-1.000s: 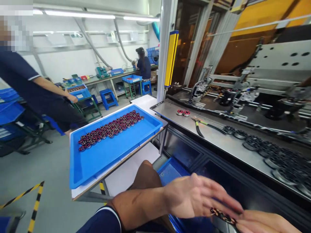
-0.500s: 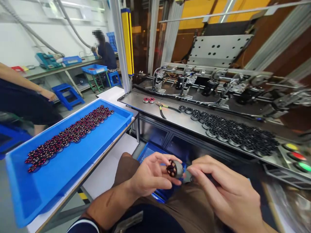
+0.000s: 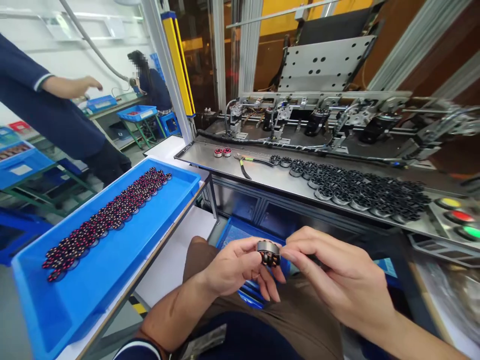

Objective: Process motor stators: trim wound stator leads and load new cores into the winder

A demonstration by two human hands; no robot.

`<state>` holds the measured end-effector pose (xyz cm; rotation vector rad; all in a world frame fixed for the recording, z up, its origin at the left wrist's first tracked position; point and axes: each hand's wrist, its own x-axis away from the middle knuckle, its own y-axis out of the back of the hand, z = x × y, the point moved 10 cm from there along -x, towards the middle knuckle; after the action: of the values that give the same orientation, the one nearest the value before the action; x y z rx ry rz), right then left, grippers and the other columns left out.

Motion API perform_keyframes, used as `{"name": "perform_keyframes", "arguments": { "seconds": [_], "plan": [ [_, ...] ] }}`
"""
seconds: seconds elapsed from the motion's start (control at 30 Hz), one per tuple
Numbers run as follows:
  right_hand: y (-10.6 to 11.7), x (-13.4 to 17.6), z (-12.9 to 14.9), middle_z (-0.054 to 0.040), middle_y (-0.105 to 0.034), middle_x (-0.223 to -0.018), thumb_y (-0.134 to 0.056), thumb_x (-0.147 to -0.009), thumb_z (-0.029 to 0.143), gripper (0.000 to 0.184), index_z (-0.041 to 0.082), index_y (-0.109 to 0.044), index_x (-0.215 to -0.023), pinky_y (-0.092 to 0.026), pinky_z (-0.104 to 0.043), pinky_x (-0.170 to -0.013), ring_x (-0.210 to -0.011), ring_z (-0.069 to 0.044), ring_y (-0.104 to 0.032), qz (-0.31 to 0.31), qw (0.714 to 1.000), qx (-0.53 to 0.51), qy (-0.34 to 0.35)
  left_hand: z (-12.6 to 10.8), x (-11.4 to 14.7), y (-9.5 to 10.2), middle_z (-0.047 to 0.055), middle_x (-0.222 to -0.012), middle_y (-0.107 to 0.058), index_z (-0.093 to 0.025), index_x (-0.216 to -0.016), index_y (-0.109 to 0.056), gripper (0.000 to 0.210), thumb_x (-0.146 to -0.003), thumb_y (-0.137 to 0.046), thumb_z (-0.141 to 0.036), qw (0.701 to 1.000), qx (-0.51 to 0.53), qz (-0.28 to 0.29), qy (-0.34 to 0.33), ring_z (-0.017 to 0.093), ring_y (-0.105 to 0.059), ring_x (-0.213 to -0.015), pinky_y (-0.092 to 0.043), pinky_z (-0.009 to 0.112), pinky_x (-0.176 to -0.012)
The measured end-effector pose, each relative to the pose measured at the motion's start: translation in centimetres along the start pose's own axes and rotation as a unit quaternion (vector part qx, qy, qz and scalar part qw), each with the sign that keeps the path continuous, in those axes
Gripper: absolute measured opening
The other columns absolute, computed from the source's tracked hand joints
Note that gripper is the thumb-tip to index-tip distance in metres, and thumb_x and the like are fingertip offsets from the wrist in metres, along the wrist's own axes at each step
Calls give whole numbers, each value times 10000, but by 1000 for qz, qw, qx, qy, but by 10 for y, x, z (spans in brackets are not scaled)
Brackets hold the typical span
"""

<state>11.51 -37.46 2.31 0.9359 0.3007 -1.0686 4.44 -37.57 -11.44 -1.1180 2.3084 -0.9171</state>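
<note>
Held in the left hand, over the lap: a round motor part, silver band uppermost, dark openwork with coppery glints beneath. Gripped at its left side between thumb and fingers, lower fingers loosely spread below. At its right edge, the right hand: thumb and forefinger drawn together, other fingers curled toward the palm. Cannot tell what, if anything, between those tips, nor whether touching the part or only just beside it.

Beneath and beyond the hands: a blue bin, partly hidden. To the left: a large blue tray, bearing a long diagonal band of small round parts, black with reddish dots.

Ahead, along a metal shelf: two red-topped parts side by side; near them pliers, handles spread, yellow-green and black; then a crowded run of black round parts. Past the right end: yellow button, red button, green button. Behind the shelf: a machine with a slanted, holed metal plate.

Far left: a standing person in navy, one arm outstretched. Farther back: a seated person.
</note>
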Motion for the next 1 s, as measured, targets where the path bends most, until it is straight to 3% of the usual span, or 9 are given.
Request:
{"name": "perform_keyframes", "arguments": {
  "seconds": [0.13,0.23,0.3,0.37,0.47,0.6,0.73,0.87,1.0],
  "plan": [
    [4,2,-8,-11,-665,-679,-567,-973,142,242,191,-648,-751,-504,-196,-548,-584,-109,-624,-33,999,0,-31,-33,11,3,9,-1060,-698,-265,-1098,-608,470,-704,-852,-190,986,-20,-79,-147,190,-746,-885,-589,251,-703],
    [2,1,-8,-9,-658,-656,-560,-979,168,277,192,-641,-715,-499,-199,-525,-562,-113,-622,-36,998,-19,-36,-47,14,4,0,-1123,-691,-268,-1017,-613,467,-646,-895,-244,974,-4,-98,-204,228,-679,-1110,-565,323,-882],
    [-1,0,-4,-10,-660,-653,-545,-982,160,276,194,-646,-727,-509,-202,-529,-573,-118,-634,-27,999,-41,-19,-35,6,6,52,-1078,-715,-228,-1053,-619,483,-692,-851,-449,986,-2,-86,-140,242,-698,-1045,-566,341,-856],
    [-2,-1,0,-13,-668,-666,-541,-979,145,254,194,-652,-756,-517,-200,-536,-588,-120,-644,-21,998,-55,-1,-8,-3,-1,121,-923,-737,-131,-995,-645,599,-759,-682,-680,1000,-9,-22,-8,247,-734,-836,-580,329,-715],
    [2,0,2,-20,-667,-683,-554,-973,142,233,191,-656,-770,-512,-197,-535,-591,-119,-640,-26,999,-45,7,18,-2,-11,123,-708,-707,-73,-915,-639,702,-813,-528,-759,991,-14,69,111,228,-718,-613,-539,265,-521],
    [6,3,-3,-8,-650,-660,-558,-968,126,250,193,-643,-743,-500,-193,-543,-576,-112,-623,-40,999,-19,-11,1,0,-3,37,-861,-726,-195,-1161,-514,471,-821,-748,-421,999,-26,15,19,161,-734,-612,-519,173,-489],
    [7,6,-4,0,-652,-667,-568,-958,107,242,187,-640,-742,-491,-180,-554,-578,-98,-619,-67,998,-11,-21,-26,10,-1,15,-1060,-679,-239,-1056,-510,502,-700,-865,-220,987,-90,-64,-113,149,-745,-741,-559,180,-568],
    [5,7,-3,-3,-645,-650,-560,-960,112,260,183,-635,-722,-489,-189,-555,-581,-104,-614,-83,996,-29,-16,-48,22,2,-3,-1058,-647,-242,-948,-562,465,-635,-905,-218,959,-126,-131,-219,190,-706,-955,-591,294,-808],
    [4,5,-4,-17,-646,-652,-560,-968,159,249,181,-641,-734,-488,-207,-536,-583,-121,-612,-88,995,-44,5,-45,19,9,42,-993,-678,-219,-1074,-633,529,-638,-905,-348,955,-162,-159,-192,198,-692,-912,-576,304,-822]
  ]
}}
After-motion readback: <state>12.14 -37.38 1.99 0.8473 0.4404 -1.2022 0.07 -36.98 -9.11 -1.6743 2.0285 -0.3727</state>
